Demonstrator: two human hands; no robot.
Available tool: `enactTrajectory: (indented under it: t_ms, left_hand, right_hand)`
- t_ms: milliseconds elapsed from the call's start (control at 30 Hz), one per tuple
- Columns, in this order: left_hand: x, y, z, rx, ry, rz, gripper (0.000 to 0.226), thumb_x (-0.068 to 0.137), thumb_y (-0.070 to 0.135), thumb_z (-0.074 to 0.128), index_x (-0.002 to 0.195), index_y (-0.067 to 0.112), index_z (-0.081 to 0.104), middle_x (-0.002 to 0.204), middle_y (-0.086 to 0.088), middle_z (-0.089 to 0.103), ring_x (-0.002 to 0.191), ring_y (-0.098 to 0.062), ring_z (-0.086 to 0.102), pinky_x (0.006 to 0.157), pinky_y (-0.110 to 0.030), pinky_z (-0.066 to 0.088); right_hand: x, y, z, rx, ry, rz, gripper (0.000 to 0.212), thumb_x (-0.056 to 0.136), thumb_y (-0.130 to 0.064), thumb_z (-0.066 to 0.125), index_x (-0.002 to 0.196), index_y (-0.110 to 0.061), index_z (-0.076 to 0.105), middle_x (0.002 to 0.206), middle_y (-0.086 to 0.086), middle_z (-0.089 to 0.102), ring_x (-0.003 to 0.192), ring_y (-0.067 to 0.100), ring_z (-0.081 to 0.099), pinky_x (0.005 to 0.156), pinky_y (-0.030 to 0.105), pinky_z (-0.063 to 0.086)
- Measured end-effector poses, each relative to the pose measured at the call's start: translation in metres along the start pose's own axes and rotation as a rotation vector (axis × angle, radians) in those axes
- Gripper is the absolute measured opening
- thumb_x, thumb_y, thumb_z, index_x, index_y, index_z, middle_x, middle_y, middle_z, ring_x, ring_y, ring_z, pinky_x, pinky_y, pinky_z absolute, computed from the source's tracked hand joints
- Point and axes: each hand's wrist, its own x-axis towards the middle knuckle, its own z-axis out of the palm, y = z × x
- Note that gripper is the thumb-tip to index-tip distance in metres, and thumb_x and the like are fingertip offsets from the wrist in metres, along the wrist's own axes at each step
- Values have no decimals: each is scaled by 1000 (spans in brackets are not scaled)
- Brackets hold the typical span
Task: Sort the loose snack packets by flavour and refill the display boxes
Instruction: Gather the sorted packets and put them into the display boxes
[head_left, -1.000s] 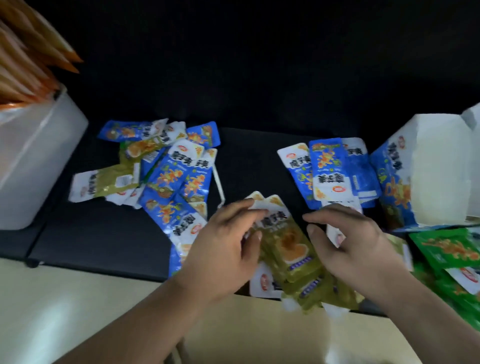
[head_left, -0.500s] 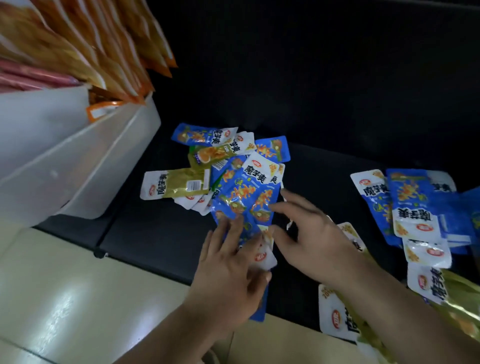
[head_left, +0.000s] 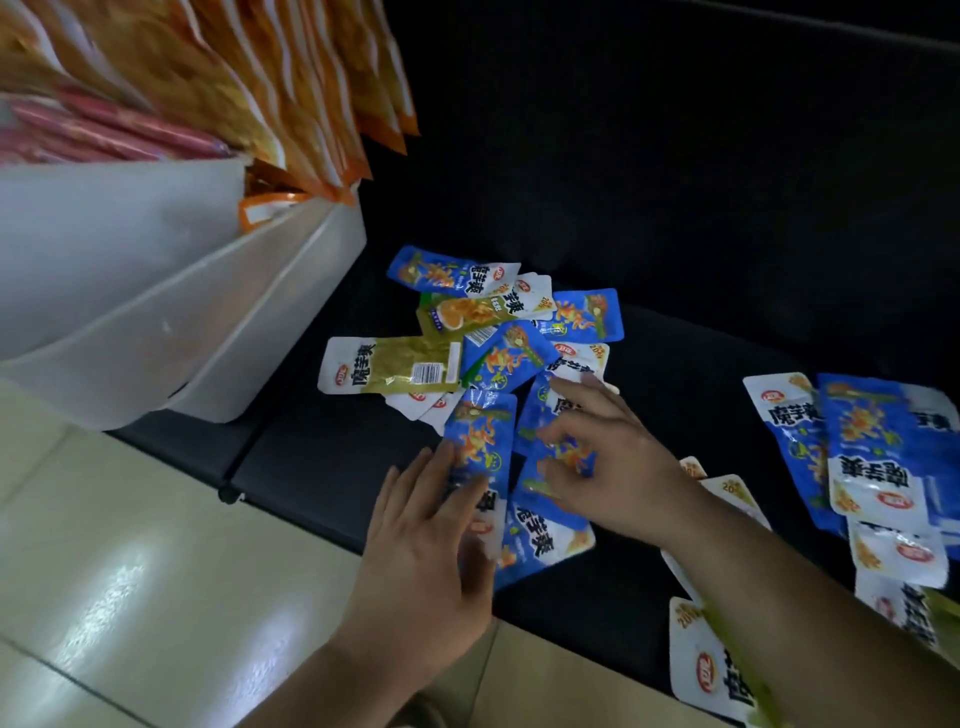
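A loose pile of blue packets (head_left: 519, 358) and olive-gold packets (head_left: 400, 366) lies on the black surface (head_left: 322, 457) in the head view. My left hand (head_left: 426, 545) rests with straight fingers on one blue packet (head_left: 478, 436) at the pile's near edge. Just right of it, my right hand (head_left: 608, 457) pinches another blue packet (head_left: 545, 525) between curled fingers and thumb; this part is blurred. A sorted stack of blue packets (head_left: 872, 457) lies at the right. A few olive-gold packets (head_left: 711, 670) lie under my right forearm.
A white display box (head_left: 182, 312) stands at the left, filled with upright orange packets (head_left: 311, 78) and red ones (head_left: 104, 130). The black surface ends at a front edge near my wrists; cream floor tiles (head_left: 130, 571) lie below it.
Both hands left the olive-gold stack and moved left to the mixed pile. The view turned left, bringing in the white box. My right hand curled onto a blue packet.
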Motion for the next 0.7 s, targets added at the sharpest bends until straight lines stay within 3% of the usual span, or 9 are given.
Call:
enactTrajectory:
  t_ms: [67, 100, 133, 200, 333, 400, 467, 567, 700]
  left_hand:
    - [3, 4, -7, 4, 36, -109, 47, 86, 49, 56, 125, 26, 69, 148, -6, 55, 131, -29, 53, 110, -50, 45]
    - [5, 7, -10, 20, 32, -160, 43, 84, 55, 59, 118, 29, 69, 142, -2, 58, 123, -27, 55, 101, -45, 48]
    - [7, 10, -13, 48, 24, -194, 40, 82, 59, 62, 111, 33, 67, 137, 3, 60, 116, -24, 56, 91, -42, 48]
    - [9, 16, -13, 80, 16, -225, 38, 76, 58, 73, 105, 37, 62, 127, 10, 58, 106, -21, 55, 80, -36, 39]
    - [14, 27, -19, -82, -40, -403, 68, 73, 45, 83, 133, 42, 50, 120, 15, 49, 115, -16, 49, 90, -37, 36]
    - [20, 30, -23, -129, -106, -474, 81, 74, 42, 82, 144, 41, 42, 120, 15, 48, 121, -14, 48, 99, -38, 37]
    - [25, 32, -25, -79, -173, -455, 75, 77, 44, 79, 143, 40, 44, 120, 16, 49, 122, -12, 50, 101, -38, 37]
    - [27, 34, -27, -7, -238, -407, 69, 79, 53, 74, 140, 41, 44, 123, 17, 46, 124, -11, 48, 99, -37, 35]
    - [14, 38, -25, -17, -199, -400, 82, 74, 82, 60, 143, 42, 39, 125, 18, 42, 121, -10, 45, 100, -36, 37]
  right_hand:
    - [-6, -1, 2, 71, 96, 14, 5, 89, -24, 76, 88, -26, 73, 154, -15, 43, 156, 8, 18, 125, 38, 26]
    - [-8, -1, 5, 52, 198, 29, 4, 89, -20, 77, 89, -23, 74, 151, -10, 48, 153, 13, 28, 121, 39, 33]
    - [-8, -2, 9, -5, 313, 55, 10, 88, -19, 78, 97, -21, 74, 149, -3, 51, 147, 20, 38, 114, 42, 42]
    - [-8, -8, 12, -147, 438, 170, 41, 85, -27, 80, 124, -17, 68, 143, 7, 50, 133, 31, 46, 101, 46, 50]
    - [0, -16, 2, -341, 287, 420, 80, 86, -56, 73, 149, -17, 44, 138, 13, 46, 129, 34, 41, 107, 46, 40]
    - [9, -19, -4, -232, 296, 436, 81, 84, -51, 78, 150, -20, 42, 138, 13, 47, 130, 35, 43, 105, 45, 41]
    - [20, -20, -6, -109, 322, 422, 78, 83, -40, 82, 148, -22, 45, 137, 11, 51, 129, 35, 45, 103, 42, 42]
    - [37, -20, -3, 27, 381, 431, 74, 77, -42, 84, 140, -23, 50, 129, 8, 59, 123, 32, 54, 101, 46, 51]
    - [51, -23, 1, 81, 327, 544, 78, 66, -45, 90, 130, -23, 51, 125, 5, 63, 116, 32, 61, 92, 50, 57]
